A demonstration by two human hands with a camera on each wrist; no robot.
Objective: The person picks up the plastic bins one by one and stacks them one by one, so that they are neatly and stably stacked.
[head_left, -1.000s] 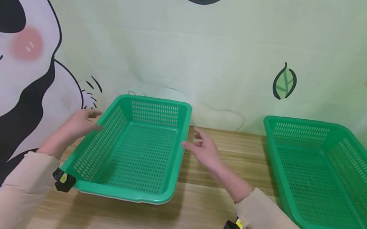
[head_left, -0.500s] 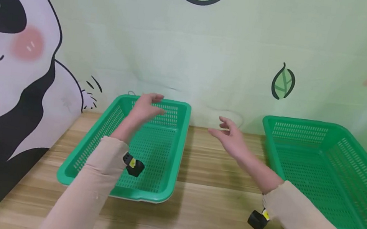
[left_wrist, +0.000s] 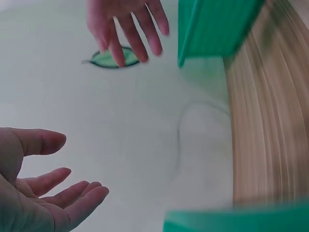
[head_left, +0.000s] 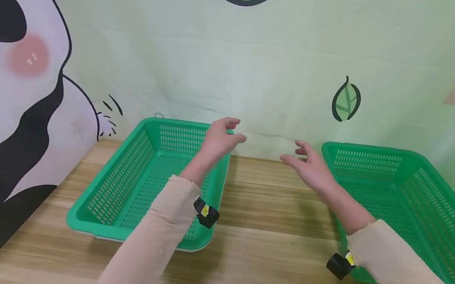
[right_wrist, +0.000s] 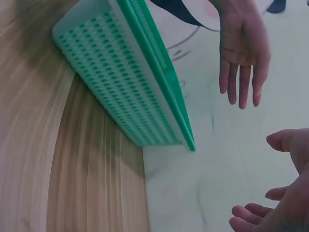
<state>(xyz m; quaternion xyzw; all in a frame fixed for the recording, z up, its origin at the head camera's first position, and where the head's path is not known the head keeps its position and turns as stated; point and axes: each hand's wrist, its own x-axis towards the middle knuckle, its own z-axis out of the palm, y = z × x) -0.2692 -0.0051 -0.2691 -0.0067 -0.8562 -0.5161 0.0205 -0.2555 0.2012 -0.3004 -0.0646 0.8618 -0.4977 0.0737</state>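
Note:
My left hand (head_left: pixel 218 141) hovers over the right rim of the left green basket (head_left: pixel 112 231), its fingers loosely bent and holding nothing. My right hand (head_left: pixel 311 167) is in the air beside the left rim of the right green basket (head_left: pixel 381 155), also holding nothing. The two palms face each other across a gap. In the left wrist view the left hand (left_wrist: pixel 43 188) shows its thumb apart from the fingers. The right wrist view has the right hand (right_wrist: pixel 285 188) at lower right, thumb spread from the fingers. Both baskets have perforated walls and floors.
A wood-grain table (head_left: pixel 255 261) carries both baskets, with a strip of tabletop between them. Behind it hangs a pale green cloth (head_left: pixel 288 73) printed with a panda (head_left: pixel 36 88) and leaves. Small black cameras (head_left: pixel 207 215) are strapped at the wrists.
My left hand has moved right, from the left basket's left rim across to its right rim. My right hand has moved right and slightly up, away from the left basket. Both baskets stay put.

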